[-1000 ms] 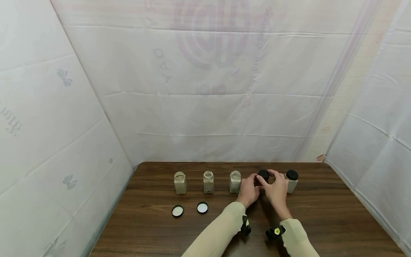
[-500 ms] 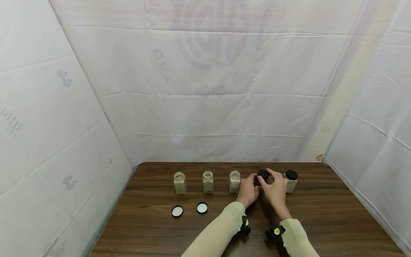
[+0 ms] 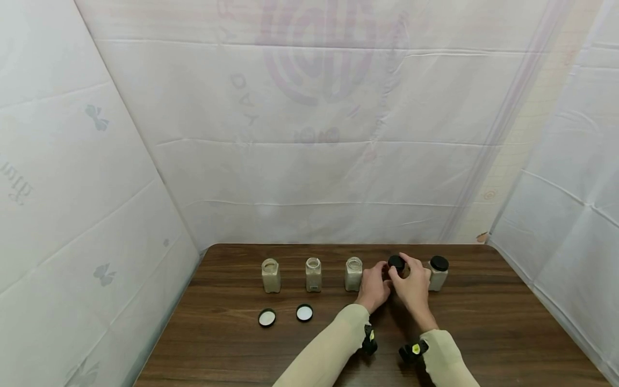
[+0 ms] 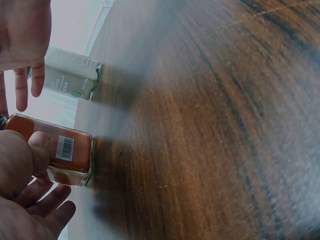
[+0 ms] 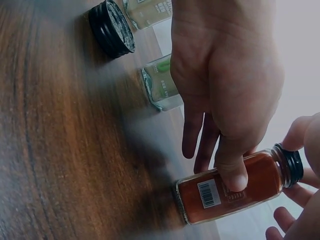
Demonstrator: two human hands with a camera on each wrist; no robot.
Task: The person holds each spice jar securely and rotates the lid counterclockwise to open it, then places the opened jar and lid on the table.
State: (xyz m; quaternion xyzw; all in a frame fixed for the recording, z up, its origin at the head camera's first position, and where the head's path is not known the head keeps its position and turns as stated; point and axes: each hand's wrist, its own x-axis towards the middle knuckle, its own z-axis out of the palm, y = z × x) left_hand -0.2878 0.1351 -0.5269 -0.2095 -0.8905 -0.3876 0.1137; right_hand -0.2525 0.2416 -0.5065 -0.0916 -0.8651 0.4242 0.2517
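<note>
A square glass spice jar of red-brown powder (image 5: pixel 230 187) stands on the table, its black screw cap (image 3: pixel 396 262) on top. My left hand (image 3: pixel 374 287) grips the jar body, thumb laid across the side near the barcode label. My right hand (image 3: pixel 415 287) holds the cap between thumb and fingers. Left of my hands is an uncapped jar of pale powder (image 3: pixel 353 275). To their right stands a capped jar (image 3: pixel 438 274), its text partly readable in the left wrist view. The hands hide most of the red-brown jar in the head view.
Two more uncapped jars, a middle one (image 3: pixel 314 276) and a left one (image 3: pixel 271 276), continue the row. Two caps, one (image 3: pixel 304 313) and another (image 3: pixel 267 317), lie white side up before them. A black cap (image 5: pixel 111 29) shows in the right wrist view. White sheeting (image 3: pixel 309 177) surrounds the table.
The right hand has shifted very slightly left, its fingers and thumb changing position around the cap. The left hand stays on the jar, and the other jars and caps have not moved.
</note>
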